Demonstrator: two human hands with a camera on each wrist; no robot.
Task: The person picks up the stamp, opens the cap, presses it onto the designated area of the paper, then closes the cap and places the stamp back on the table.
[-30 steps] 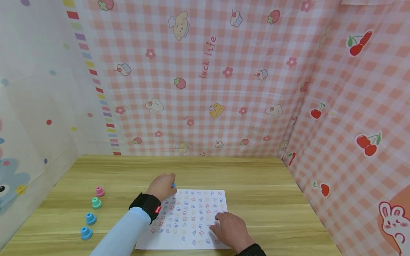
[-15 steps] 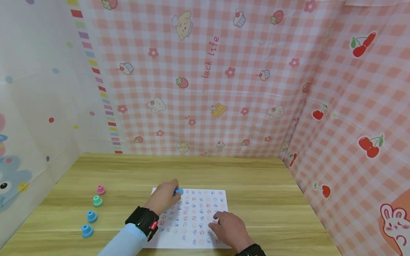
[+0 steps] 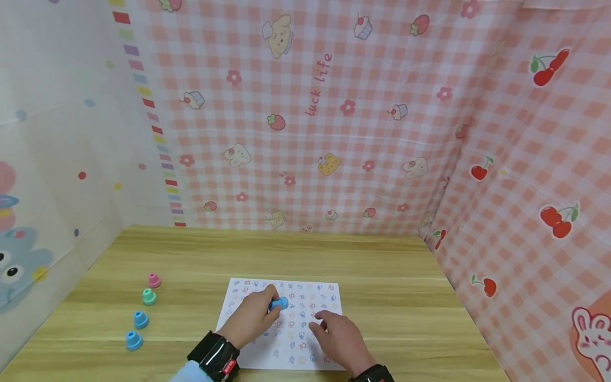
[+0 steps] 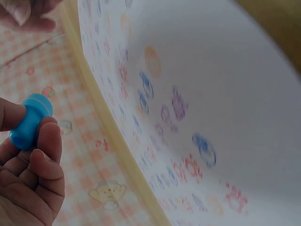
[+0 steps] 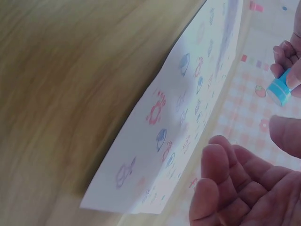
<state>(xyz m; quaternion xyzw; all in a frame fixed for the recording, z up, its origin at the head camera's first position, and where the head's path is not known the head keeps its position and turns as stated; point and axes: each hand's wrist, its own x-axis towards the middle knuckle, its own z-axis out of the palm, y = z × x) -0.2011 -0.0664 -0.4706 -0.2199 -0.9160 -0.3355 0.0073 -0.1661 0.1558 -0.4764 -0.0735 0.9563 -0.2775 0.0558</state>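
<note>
My left hand (image 3: pixel 255 314) grips a small blue toy stamp (image 3: pixel 279 303) between thumb and fingers, above the printed paper. In the left wrist view the stamp (image 4: pixel 32 121) lies tilted in the fingers, its wide round end uppermost. The white paper (image 3: pixel 253 361) carries rows of small red, blue, purple and orange prints. Over the paper's right part, my right hand (image 3: pixel 345 339) has its fingers loosely bent and holds nothing. Its thumb and fingers stand apart in the right wrist view, with the stamp (image 5: pixel 279 90) a short way off.
Along the left side of the wooden table (image 3: pixel 401 297) stand a pink cap (image 3: pixel 154 280), a green cap (image 3: pixel 149 297) and two blue caps, one farther (image 3: pixel 140 319) and one nearer (image 3: pixel 133 340). Patterned cloth (image 3: pixel 305 132) hangs behind and at both sides.
My left hand has moved right and nearer to me with the blue stamp, closer to the right hand. More of the paper's far left part shows. The right hand has barely moved.
</note>
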